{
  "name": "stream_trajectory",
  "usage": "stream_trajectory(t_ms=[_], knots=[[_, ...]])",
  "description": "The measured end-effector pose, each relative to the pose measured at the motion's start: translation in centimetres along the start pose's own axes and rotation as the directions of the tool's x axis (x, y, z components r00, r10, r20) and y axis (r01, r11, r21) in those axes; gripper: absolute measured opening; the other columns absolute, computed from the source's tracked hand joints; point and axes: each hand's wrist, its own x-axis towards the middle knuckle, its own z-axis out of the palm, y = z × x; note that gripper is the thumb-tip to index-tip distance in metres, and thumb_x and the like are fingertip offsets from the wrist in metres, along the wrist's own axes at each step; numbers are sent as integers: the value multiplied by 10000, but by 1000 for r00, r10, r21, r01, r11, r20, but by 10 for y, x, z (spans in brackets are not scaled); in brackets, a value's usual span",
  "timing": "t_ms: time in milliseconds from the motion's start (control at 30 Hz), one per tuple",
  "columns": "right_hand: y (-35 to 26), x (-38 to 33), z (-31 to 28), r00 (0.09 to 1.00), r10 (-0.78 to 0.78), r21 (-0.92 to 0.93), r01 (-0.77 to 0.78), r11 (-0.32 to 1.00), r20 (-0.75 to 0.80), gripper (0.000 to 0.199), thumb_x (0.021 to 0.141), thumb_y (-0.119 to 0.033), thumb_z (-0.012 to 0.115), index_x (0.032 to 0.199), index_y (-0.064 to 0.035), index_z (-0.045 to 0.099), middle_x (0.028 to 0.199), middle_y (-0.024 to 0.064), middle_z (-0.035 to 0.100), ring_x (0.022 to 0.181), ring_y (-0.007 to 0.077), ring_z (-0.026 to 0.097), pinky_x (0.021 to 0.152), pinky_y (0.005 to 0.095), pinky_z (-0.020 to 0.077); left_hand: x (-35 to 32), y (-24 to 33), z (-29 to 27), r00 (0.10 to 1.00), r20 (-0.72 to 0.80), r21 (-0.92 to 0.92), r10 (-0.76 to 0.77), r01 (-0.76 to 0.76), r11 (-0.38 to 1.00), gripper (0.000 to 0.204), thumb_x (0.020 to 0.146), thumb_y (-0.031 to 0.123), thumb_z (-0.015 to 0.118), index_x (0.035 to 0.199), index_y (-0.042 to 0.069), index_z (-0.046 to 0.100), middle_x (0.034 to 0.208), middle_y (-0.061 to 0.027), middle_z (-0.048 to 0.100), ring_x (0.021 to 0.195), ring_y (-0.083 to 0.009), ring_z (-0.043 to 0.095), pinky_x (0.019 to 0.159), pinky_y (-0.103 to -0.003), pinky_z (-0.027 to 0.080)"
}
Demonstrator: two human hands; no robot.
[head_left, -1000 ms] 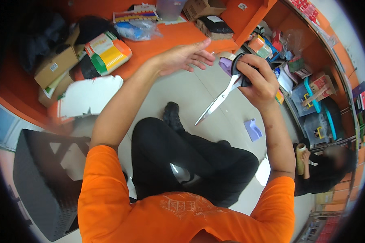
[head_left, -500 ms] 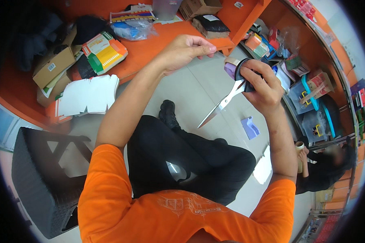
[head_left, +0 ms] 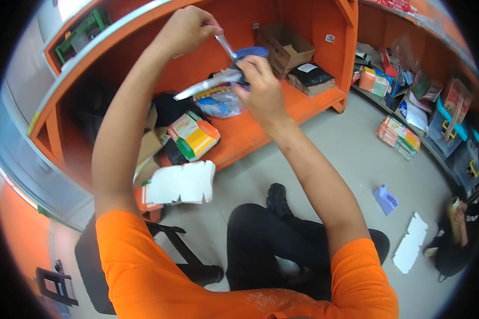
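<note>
My left hand (head_left: 186, 31) is raised in front of the orange shelf, its fingertips pinching the end of a clear strip of tape (head_left: 224, 45). The strip runs down to my right hand (head_left: 263, 87), where its other end is hidden behind the fingers. That hand is closed round the dark handles of a pair of scissors (head_left: 202, 87). Their silver blades point left and are blurred; whether they are parted I cannot tell. The tape roll itself is not clearly visible.
On the orange shelf (head_left: 250, 135) lie flat green-orange cartons (head_left: 194, 135), an open cardboard box (head_left: 290, 48) and a black parcel (head_left: 311, 77). White card sheets (head_left: 180, 183) stick out over its edge. A purple piece (head_left: 386, 199) lies on the floor; a person (head_left: 460, 234) sits at right.
Both hands have gone up and left, and the view has turned left. A clear strip now stretches between them. The scissors have swung from pointing down-left to nearly level.
</note>
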Motion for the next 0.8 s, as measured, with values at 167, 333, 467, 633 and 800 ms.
stream_trajectory(t_ms=[167, 333, 467, 633, 800], knots=[[-18, 60, 79, 995, -20, -28, 18, 999, -99, 295, 756, -63, 711, 1035, -22, 623, 1067, 106, 566, 908, 294, 662, 701, 390, 578, 36, -60, -53, 1000, -15, 299, 15, -10, 954, 216, 880, 181, 660, 958, -6, 737, 816, -197, 701, 807, -327, 690, 764, -411, 513], [-17, 89, 118, 997, -27, -161, 16, 987, -68, 146, 824, -65, 626, 964, -20, 626, 1012, 113, 558, 874, 297, 661, 655, 407, 596, 74, -112, -66, 987, -20, 432, 161, -136, 892, 189, 874, 149, 646, 936, -9, 728, 861, -195, 707, 834, -366, 677, 778, -439, 515], [-9, 104, 137, 999, -28, -196, 19, 981, -40, 122, 861, -72, 596, 966, -20, 632, 1027, 123, 561, 880, 300, 662, 666, 399, 598, 86, -130, -61, 973, -12, 459, 231, -200, 866, 178, 865, 140, 641, 921, -8, 723, 867, -195, 706, 830, -381, 669, 779, -453, 514], [-2, 103, 148, 993, 65, -235, -41, 971, 97, 304, 785, -102, 731, 1058, -22, 624, 1104, 115, 556, 968, 306, 653, 768, 423, 584, 88, -129, -51, 969, -20, 517, 246, -201, 832, 191, 873, 172, 644, 885, -5, 715, 869, -176, 698, 867, -374, 642, 811, -460, 493], [9, 96, 154, 999, -21, -227, 28, 973, 34, 122, 879, -79, 572, 972, -20, 625, 1037, 131, 556, 882, 303, 665, 683, 410, 597, 84, -126, -46, 961, -14, 583, 275, -215, 783, 199, 875, 204, 658, 855, 11, 700, 880, -152, 678, 930, -350, 607, 851, -464, 469]])
